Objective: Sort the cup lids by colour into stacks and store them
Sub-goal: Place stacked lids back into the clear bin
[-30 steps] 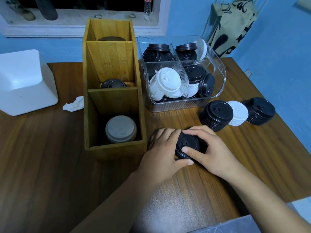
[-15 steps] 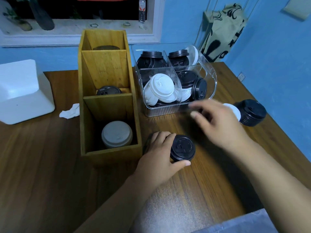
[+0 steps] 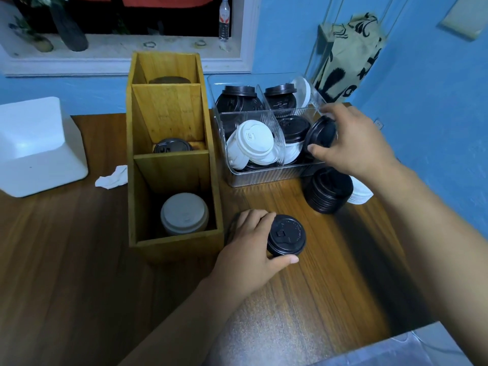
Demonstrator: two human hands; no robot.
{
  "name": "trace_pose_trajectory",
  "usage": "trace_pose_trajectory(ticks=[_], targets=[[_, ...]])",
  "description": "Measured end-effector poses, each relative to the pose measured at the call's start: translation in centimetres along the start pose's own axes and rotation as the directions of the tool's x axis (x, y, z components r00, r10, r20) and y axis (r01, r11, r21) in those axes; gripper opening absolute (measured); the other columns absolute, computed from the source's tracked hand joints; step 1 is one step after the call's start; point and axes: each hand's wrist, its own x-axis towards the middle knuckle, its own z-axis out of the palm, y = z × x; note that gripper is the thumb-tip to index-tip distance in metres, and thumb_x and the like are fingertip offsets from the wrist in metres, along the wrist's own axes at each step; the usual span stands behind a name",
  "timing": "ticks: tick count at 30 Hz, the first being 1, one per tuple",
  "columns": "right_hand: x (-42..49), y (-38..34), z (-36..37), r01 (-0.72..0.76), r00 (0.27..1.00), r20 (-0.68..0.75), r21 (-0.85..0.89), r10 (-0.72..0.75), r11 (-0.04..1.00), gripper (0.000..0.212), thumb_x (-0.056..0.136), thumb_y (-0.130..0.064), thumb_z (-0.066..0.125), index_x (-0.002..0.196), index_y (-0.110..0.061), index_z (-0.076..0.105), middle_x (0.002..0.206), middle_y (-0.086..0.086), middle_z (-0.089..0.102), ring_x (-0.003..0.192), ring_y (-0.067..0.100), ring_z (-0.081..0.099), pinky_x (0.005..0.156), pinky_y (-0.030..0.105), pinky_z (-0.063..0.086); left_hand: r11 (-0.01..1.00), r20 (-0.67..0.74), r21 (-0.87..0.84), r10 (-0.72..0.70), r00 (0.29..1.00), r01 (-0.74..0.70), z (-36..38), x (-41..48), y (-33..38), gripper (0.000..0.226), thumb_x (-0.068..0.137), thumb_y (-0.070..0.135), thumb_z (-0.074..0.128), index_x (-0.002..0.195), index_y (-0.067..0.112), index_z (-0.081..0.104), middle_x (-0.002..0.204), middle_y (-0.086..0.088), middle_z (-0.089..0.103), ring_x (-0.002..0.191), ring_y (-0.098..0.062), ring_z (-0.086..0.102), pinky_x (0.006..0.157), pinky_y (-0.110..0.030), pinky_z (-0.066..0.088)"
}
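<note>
L grip (image 3: pixel 250 249) clasps black lid stack (image 3: pixel 286 237) on desk (image 3: pixel 330 286) to steady it; R grip (image 3: pixel 353 143) pinches single lid (image 3: pixel 320 134) in clear bin (image 3: pixel 264 178), prob. to add.

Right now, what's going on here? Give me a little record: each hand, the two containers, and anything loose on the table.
Left hand: grips short stack of black plastic lids on wooden table
Right hand: pinches single black lid, tilted, at front right section of clear plastic bin
Bin contents: white lids and black lids, mixed
Tall wooden divided box: white lid stack in front, black lid in middle
Loose: black stack beside white stack
</note>
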Motion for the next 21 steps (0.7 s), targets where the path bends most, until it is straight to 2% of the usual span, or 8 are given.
trace_pose_trajectory(ticks=[3, 6, 8, 11, 15, 18, 19, 21], targets=[[-3.2, -0.9, -2.1, -0.021, 0.999, -0.039, 0.181, 0.028, 0.983, 0.064, 0.074, -0.052, 0.075, 0.132, -0.035, 0.053, 0.125, -0.005, 0.062, 0.111, 0.017, 0.058, 0.095, 0.038, 0.047, 1.000, 0.004, 0.000, -0.004, 1.000, 0.004, -0.1, 0.0, 0.0, 0.091, 0.079, 0.069, 0.069, 0.152, 0.026, 0.036, 0.139, 0.021, 0.031, 0.139, -0.001, 0.020, 0.109, -0.022, 0.028], [-9.2, -1.1, -1.9, -0.072, 0.994, 0.102, 0.307, 0.042, 0.949, 0.051, 0.071, -0.056, 0.072, 0.119, -0.041, 0.059, 0.107, -0.016, 0.066, 0.083, 0.007, 0.061, 0.081, 0.033, 0.049, 1.000, 0.000, 0.011, -0.007, 1.000, 0.007, 0.0, 0.1, 0.0, 0.091, 0.079, 0.070, 0.069, 0.151, 0.026, 0.037, 0.139, 0.021, 0.032, 0.139, -0.002, 0.021, 0.112, -0.024, 0.030], [-12.7, -0.2, 0.0, -0.160, 0.968, 0.226, 0.231, 0.107, 0.960, 0.049, 0.069, -0.061, 0.067, 0.114, -0.043, 0.060, 0.103, -0.016, 0.068, 0.090, 0.013, 0.065, 0.082, 0.034, 0.051, 1.000, 0.003, 0.020, -0.010, 1.000, 0.010, 0.0, 0.1, 0.0, 0.093, 0.079, 0.071, 0.068, 0.153, 0.025, 0.036, 0.141, 0.020, 0.032, 0.139, -0.003, 0.020, 0.115, -0.026, 0.030], [-15.7, 1.3, 2.9, -0.292, 0.902, 0.331, -0.003, 0.276, 0.957, 0.055, 0.069, -0.074, 0.056, 0.114, -0.043, 0.058, 0.109, -0.011, 0.068, 0.107, 0.021, 0.065, 0.082, 0.032, 0.049, 1.000, 0.013, 0.022, -0.012, 1.000, 0.012, -0.1, 0.1, 0.0, 0.093, 0.080, 0.069, 0.068, 0.154, 0.025, 0.033, 0.142, 0.019, 0.030, 0.139, -0.001, 0.018, 0.111, -0.021, 0.024], [-16.8, 2.8, 4.9, -0.310, 0.908, 0.240, -0.167, 0.344, 0.936, 0.075, 0.070, -0.096, 0.034, 0.117, -0.040, 0.055, 0.106, -0.001, 0.065, 0.100, 0.032, 0.066, 0.075, 0.039, 0.054, 0.999, 0.028, 0.018, -0.028, 0.999, 0.027, -0.1, 0.1, 0.2, 0.093, 0.081, 0.067, 0.070, 0.155, 0.025, 0.032, 0.143, 0.020, 0.029, 0.137, 0.002, 0.016, 0.105, -0.017, 0.021], [-17.0, 4.2, 4.4, -0.272, 0.922, 0.234, -0.171, 0.307, 0.947, 0.082, 0.070, -0.101, 0.019, 0.113, -0.040, 0.054, 0.103, -0.003, 0.066, 0.099, 0.030, 0.065, 0.075, 0.040, 0.053, 0.999, 0.044, 0.019, -0.042, 0.998, 0.041, -0.1, 0.2, 0.3, 0.092, 0.081, 0.066, 0.070, 0.154, 0.026, 0.031, 0.142, 0.020, 0.028, 0.137, 0.002, 0.017, 0.104, -0.019, 0.022], [-17.1, 4.9, 4.0, -0.238, 0.933, 0.250, -0.110, 0.258, 0.965, 0.080, 0.072, -0.099, 0.021, 0.118, -0.043, 0.053, 0.105, -0.007, 0.064, 0.102, 0.026, 0.063, 0.080, 0.040, 0.052, 0.999, 0.051, 0.021, -0.046, 0.998, 0.045, -0.1, 0.2, 0.3, 0.092, 0.081, 0.066, 0.070, 0.154, 0.026, 0.031, 0.142, 0.020, 0.028, 0.137, 0.002, 0.016, 0.104, -0.019, 0.022], [-17.5, 6.0, 3.4, -0.121, 0.940, 0.330, 0.071, 0.092, 0.990, 0.077, 0.074, -0.092, 0.038, 0.136, -0.046, 0.047, 0.118, -0.019, 0.055, 0.114, 0.012, 0.053, 0.096, 0.034, 0.047, 0.998, 0.054, 0.022, -0.051, 0.997, 0.050, -0.1, 0.1, 0.4, 0.092, 0.081, 0.066, 0.070, 0.154, 0.026, 0.031, 0.142, 0.020, 0.028, 0.136, 0.001, 0.017, 0.104, -0.019, 0.021]])
